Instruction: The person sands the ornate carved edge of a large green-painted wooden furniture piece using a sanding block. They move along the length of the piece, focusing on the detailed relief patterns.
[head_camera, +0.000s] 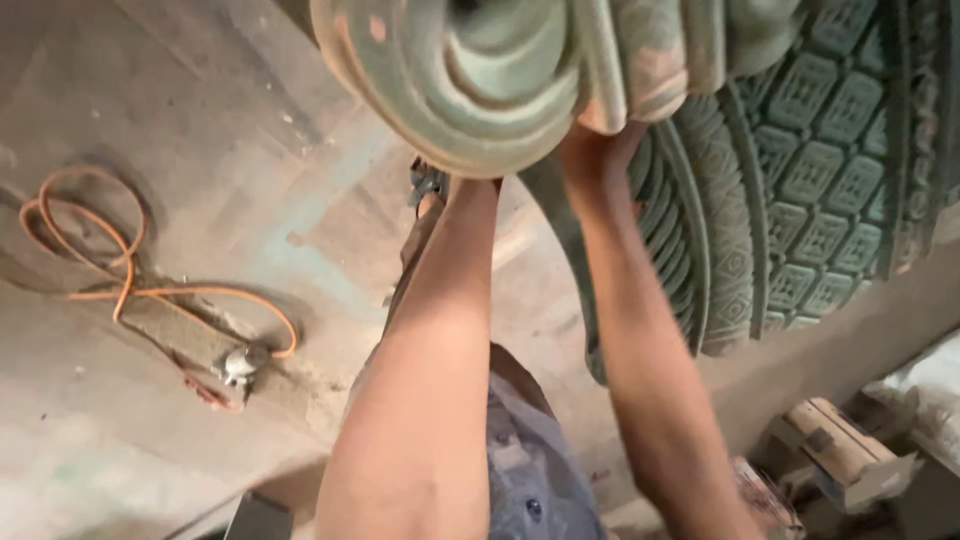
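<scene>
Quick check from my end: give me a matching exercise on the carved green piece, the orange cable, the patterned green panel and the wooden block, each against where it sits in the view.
Things:
1. carved green piece
2. orange cable
3. patterned green panel
4. wooden block

Places:
A. looped on the floor, far left
B. low in the right corner
C. top centre, with both forearms reaching up to it
D. upper right, behind the right hand

Pairs: 1-C, 2-A, 3-D, 4-B

Carved piece overhead, floor below

The carved piece (700, 120) sits above both arms; a coiled cable (120, 270) lies on the floor (250, 170) to the left, a block (840, 450) to the right.
</scene>
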